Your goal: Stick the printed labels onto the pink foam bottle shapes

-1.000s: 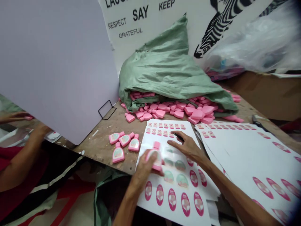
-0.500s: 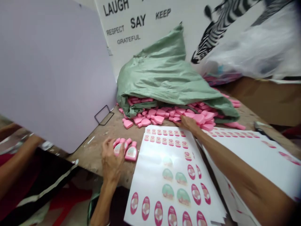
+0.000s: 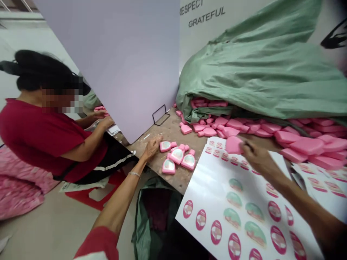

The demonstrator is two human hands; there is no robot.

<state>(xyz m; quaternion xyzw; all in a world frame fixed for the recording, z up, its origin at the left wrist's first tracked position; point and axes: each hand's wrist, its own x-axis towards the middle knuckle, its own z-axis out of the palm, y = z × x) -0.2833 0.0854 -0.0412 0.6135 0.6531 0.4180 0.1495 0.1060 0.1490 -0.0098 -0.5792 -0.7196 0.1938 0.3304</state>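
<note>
Between the fingertips of my right hand (image 3: 251,152) is a small pink bottle (image 3: 233,145), held by its neck end above the top of the sticker sheets (image 3: 206,193). No label shows on this bottle's visible side. My left hand (image 3: 152,148) rests on the table, fingers stretched forward, just left of a small group of pink bottles with green-and-white labels (image 3: 177,155). It holds nothing that I can see. Several green dome stickers and pink oval stickers remain on the top sheet.
A green sack (image 3: 244,72) spills loose pink bottles (image 3: 306,142) across the back. A pale panel (image 3: 130,65) with a black wire stand (image 3: 161,115) rises at left. Beyond it sits a person in a red shirt (image 3: 46,137). Below the table edge hangs an open green bag (image 3: 143,209).
The view has swung left. My right hand has come back from the pile with a pink bottle. My left hand has let go of the labelled bottles and moved left of them.
</note>
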